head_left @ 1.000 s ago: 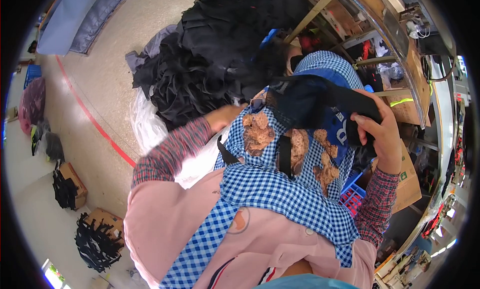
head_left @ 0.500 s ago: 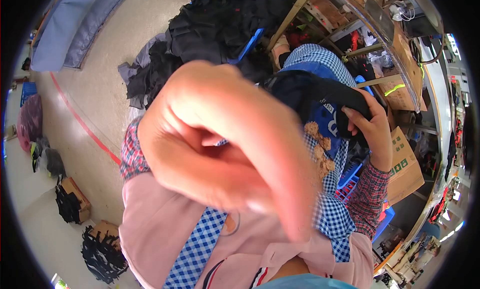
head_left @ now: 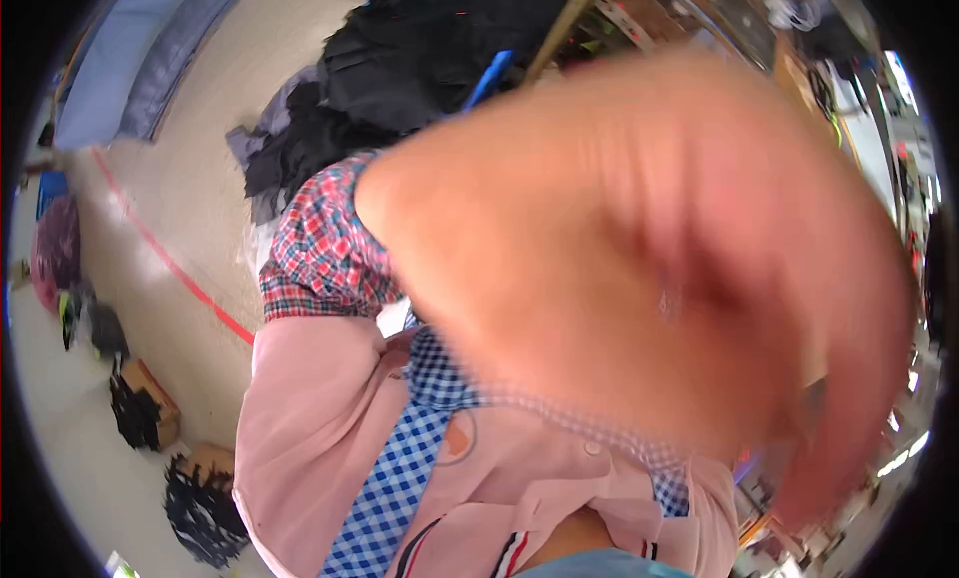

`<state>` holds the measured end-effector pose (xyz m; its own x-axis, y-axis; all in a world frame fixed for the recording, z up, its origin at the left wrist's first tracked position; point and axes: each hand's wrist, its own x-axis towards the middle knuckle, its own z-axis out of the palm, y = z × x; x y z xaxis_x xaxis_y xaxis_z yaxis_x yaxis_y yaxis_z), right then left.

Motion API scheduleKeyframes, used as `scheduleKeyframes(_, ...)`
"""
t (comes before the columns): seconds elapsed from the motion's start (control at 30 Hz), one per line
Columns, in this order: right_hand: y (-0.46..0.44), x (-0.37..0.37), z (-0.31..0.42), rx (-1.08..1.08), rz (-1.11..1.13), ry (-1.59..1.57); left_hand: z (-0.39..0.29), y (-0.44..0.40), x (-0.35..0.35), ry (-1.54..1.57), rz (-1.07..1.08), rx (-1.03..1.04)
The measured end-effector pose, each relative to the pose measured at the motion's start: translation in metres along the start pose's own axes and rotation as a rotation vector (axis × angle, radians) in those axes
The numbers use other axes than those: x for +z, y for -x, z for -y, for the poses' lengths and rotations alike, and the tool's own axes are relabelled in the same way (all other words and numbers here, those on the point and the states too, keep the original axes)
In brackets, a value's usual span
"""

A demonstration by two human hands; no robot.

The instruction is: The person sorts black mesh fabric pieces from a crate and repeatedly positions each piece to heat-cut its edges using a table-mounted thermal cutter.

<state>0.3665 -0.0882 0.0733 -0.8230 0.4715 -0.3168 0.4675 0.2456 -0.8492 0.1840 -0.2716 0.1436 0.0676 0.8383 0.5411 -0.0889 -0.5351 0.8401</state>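
Note:
My left hand (head_left: pixel 559 238) is raised right in front of the camera and fills much of the head view. Its fingers bend down on the right side, smeared by motion, so whether anything lies between them does not show. A red and blue plaid sleeve cover (head_left: pixel 325 243) wraps the forearm behind it. My right hand is hidden behind the left one, as is the dark cloth it held earlier. Below the left hand are my pink top (head_left: pixel 310 408) and a blue checked apron strap (head_left: pixel 385 488).
A heap of black cloth (head_left: pixel 400 68) lies ahead, with a blue plastic edge (head_left: pixel 489 78) beside it. A red line (head_left: pixel 175 268) crosses the floor. At left are a purple bag (head_left: pixel 57 243), a cardboard box (head_left: pixel 155 388) and black strips (head_left: pixel 200 513). Cluttered shelving stands at right.
My left hand has swept rightward and closer to the camera. It now covers my right hand, the dark cloth and the cardboard box at right, which showed before.

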Motion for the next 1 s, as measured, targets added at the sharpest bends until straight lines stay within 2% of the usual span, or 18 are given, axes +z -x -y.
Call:
scheduleKeyframes(0.07,0.0,-0.01,0.0,-0.246,-0.1,0.267,0.029,-0.007,-0.014,-0.438,-0.113,-0.073)
scheduleKeyframes(0.1,-0.001,-0.008,0.01,-0.29,-0.152,0.229,0.048,-0.013,-0.017,-0.604,-0.141,-0.092)
scheduleKeyframes(0.13,0.0,-0.009,0.018,-0.339,-0.204,0.193,0.092,-0.01,-0.025,-0.808,-0.135,0.123)
scheduleKeyframes(0.17,0.008,-0.019,0.012,-0.366,-0.257,0.178,0.104,-0.025,-0.019,-0.808,-0.158,0.183)
scheduleKeyframes(0.2,-0.002,-0.022,0.023,-0.568,-0.243,0.234,0.096,-0.021,-0.03,-0.547,0.309,-0.536)
scheduleKeyframes(0.23,0.0,-0.024,0.027,-0.547,-0.212,0.231,0.097,-0.024,-0.032,-0.489,0.243,-0.483)
scheduleKeyframes(0.3,0.008,-0.035,0.019,-0.535,-0.096,0.3,0.09,-0.037,-0.04,-0.396,0.206,-0.532)
scheduleKeyframes(0.33,0.012,-0.047,0.022,-0.218,0.221,0.236,0.074,-0.046,-0.043,-0.325,0.182,-0.575)
scheduleKeyframes(0.4,-0.001,-0.055,-0.013,-0.352,0.32,0.314,0.055,-0.057,-0.05,-0.289,0.264,-0.589)
scheduleKeyframes(0.43,-0.001,-0.062,-0.018,-0.382,0.199,0.469,0.051,-0.061,-0.055,-0.437,0.343,-0.549)
scheduleKeyframes(0.47,-0.001,-0.067,-0.017,-0.464,-0.006,0.48,0.043,-0.066,-0.056,-0.504,0.373,-0.586)
scheduleKeyframes(0.53,0.002,-0.076,-0.014,-0.616,-0.42,0.491,0.038,-0.068,-0.061,-0.534,0.321,-0.627)
scheduleKeyframes(0.57,0.008,-0.077,-0.006,-0.647,-0.648,0.651,0.041,-0.069,-0.07,-0.551,0.344,-0.636)
scheduleKeyframes(0.67,0.018,-0.081,0.007,-0.713,-0.482,0.641,0.051,-0.074,-0.09,-0.553,0.338,-0.677)
scheduleKeyframes(0.77,0.017,-0.091,0.0,-0.593,-0.321,0.494,0.058,-0.076,-0.092,-0.4,0.21,-0.689)
scheduleKeyframes(0.8,0.016,-0.094,0.0,-0.553,-0.282,0.453,0.059,-0.077,-0.092,-0.468,0.227,-0.696)
scheduleKeyframes(0.9,0.009,-0.104,0.001,-0.462,-0.212,0.415,0.065,-0.084,-0.101,-0.668,0.295,-0.754)
scheduleKeyframes(1.0,0.003,-0.105,0.0,-0.432,-0.216,0.363,0.064,-0.085,-0.104,-0.502,0.143,-0.701)
